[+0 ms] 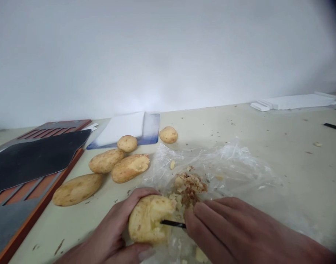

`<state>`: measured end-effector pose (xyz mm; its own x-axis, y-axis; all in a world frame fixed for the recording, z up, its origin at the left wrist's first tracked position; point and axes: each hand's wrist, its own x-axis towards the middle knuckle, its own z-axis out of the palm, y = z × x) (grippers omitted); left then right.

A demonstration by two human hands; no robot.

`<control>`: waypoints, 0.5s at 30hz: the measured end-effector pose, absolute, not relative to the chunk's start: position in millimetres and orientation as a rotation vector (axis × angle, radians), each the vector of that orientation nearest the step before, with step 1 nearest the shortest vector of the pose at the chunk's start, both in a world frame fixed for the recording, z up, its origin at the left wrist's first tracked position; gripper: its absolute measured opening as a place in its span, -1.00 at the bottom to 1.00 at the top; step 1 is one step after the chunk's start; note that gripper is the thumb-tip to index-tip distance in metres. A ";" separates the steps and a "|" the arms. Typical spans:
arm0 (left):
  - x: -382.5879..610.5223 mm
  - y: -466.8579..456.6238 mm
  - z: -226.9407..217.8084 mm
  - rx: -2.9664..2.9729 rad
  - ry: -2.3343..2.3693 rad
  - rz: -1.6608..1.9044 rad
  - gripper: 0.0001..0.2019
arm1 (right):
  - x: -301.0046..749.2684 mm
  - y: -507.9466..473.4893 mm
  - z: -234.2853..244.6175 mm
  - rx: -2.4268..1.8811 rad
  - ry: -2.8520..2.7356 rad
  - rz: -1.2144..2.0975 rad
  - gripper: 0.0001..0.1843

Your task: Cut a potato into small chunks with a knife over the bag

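Observation:
My left hand (117, 223) is wrapped round a partly peeled potato (144, 220) near the front of the table, thumb below and fingers over the top. A hollow is cut into the potato's right side. My right hand (228, 225) grips a thin black blade-like tool (174, 223), its tip at the hollow; the rest is hidden in the fist. Under the hands lies a clear plastic sheet (239, 165) with a heap of potato scraps (191, 185), some browned. Left of it sits a potato with a cut end (131, 168).
Several whole potatoes lie to the left and behind, among them a long one (77, 190) and a round one (168, 135). An orange and grey board (71, 167) bears a black sheet (38, 154). White paper (121, 128) rests on a blue-edged board (154, 128). Folded white sheeting (297, 102) lies at back right.

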<state>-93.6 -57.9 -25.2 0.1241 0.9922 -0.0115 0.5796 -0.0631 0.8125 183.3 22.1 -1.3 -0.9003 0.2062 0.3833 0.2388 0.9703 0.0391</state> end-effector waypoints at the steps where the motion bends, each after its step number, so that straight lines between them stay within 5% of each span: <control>1: -93.7 -58.2 -25.6 1.722 1.530 0.785 -0.39 | 183.5 24.4 0.9 -0.326 -2.742 -0.105 -0.83; 15: -93.6 -58.0 -24.3 1.696 1.558 0.881 -0.42 | 190.0 25.1 -13.7 -0.466 -2.764 -0.033 -0.74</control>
